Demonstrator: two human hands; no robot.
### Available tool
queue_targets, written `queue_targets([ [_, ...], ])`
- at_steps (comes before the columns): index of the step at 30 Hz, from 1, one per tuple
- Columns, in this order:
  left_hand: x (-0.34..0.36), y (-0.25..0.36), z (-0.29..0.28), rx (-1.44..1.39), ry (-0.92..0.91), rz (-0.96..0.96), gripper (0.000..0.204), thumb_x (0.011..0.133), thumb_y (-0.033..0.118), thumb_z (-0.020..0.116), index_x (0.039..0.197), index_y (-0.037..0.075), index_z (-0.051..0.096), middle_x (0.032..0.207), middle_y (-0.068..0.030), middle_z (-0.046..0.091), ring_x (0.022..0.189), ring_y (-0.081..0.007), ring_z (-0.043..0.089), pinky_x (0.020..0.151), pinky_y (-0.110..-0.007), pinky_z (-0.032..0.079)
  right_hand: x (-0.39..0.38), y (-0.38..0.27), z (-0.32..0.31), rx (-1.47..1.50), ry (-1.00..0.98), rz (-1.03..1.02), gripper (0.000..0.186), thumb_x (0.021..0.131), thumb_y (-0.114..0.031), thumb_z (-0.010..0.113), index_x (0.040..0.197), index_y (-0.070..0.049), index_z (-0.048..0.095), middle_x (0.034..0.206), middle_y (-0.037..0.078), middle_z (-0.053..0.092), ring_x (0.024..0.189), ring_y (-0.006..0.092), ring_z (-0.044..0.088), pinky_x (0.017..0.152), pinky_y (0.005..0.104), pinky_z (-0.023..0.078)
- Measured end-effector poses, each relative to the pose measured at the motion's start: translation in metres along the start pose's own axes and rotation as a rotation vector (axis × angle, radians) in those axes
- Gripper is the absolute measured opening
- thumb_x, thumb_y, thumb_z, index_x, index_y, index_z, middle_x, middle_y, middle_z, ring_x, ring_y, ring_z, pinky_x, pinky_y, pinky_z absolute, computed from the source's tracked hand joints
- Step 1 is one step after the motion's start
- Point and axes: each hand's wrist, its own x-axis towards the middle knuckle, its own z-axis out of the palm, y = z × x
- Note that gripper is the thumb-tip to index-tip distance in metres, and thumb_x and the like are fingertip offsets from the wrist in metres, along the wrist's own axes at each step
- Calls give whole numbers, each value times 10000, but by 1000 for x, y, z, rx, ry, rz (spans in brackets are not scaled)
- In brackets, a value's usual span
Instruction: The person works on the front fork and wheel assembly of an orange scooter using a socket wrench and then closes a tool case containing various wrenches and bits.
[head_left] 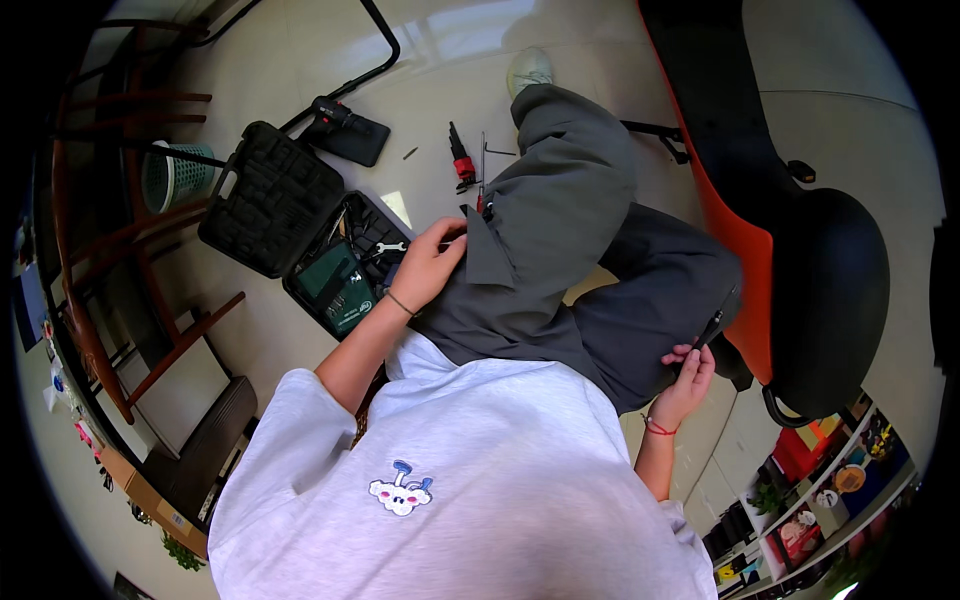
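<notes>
White shirt [470, 480] hides both forearms; right hand [688, 375] pinches dark tool [712, 325]; left hand's [428, 265] grasp unclear.

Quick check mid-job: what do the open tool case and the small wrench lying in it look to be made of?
Tool case: looks like moulded black plastic, matte, going by the ribbed recesses in its lid. Wrench: probably bare metal, since it is pale and shiny against the dark tray. The left hand is right beside it.

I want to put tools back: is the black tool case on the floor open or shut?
Open. The tool case lies with its lid folded back, and tools show inside beside the left hand.
</notes>
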Motion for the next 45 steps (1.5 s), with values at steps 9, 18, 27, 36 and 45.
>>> queue_targets([
  [9, -72, -27, -23, 159, 112, -121, 254, 937, 144, 555, 1128, -21, 582, 1016, -86, 648, 957, -136, 596, 862, -262, 457, -3, 12, 4, 221, -226, 90, 323, 979, -70, 426, 1282, 43, 438, 1042, 154, 615, 625, 102, 548, 649, 232, 470],
  [18, -102, 15, -43, -67, 365, -92, 233, 958, 161, 548, 1139, 27, 606, 969, 6, 614, 842, -62, 549, 760, -215, 451, 20, 8, 4, 337, -443, 125, 350, 926, -4, 472, 1269, 43, 426, 1006, 103, 562, 774, 127, 537, 753, 252, 452],
  [27, -114, 10, -114, 7, 533, -75, 294, 921, 94, 558, 1202, 9, 569, 1108, -33, 638, 955, -109, 590, 819, -253, 476, 60, -23, 65, 368, -660, 255, 280, 969, -106, 492, 1208, 33, 448, 827, 57, 564, 660, 95, 504, 629, 220, 428],
  [36, -158, -51, -117, 128, 385, -490, 277, 954, 147, 483, 1171, -3, 569, 1034, -32, 628, 903, -95, 553, 798, -242, 443, 66, -24, 127, 253, -777, 383, 318, 978, -102, 456, 1270, 20, 427, 848, 74, 566, 701, 100, 513, 656, 218, 433],
  [45, -213, -52, -77, 794, -178, -756, 425, 784, 363, 621, 1075, 53, 628, 1043, -188, 650, 875, -383, 626, 718, -447, 493, 84, -19, 196, 126, -792, 553, 258, 960, -74, 438, 1197, 24, 453, 861, 80, 582, 695, 102, 503, 665, 234, 426],
])
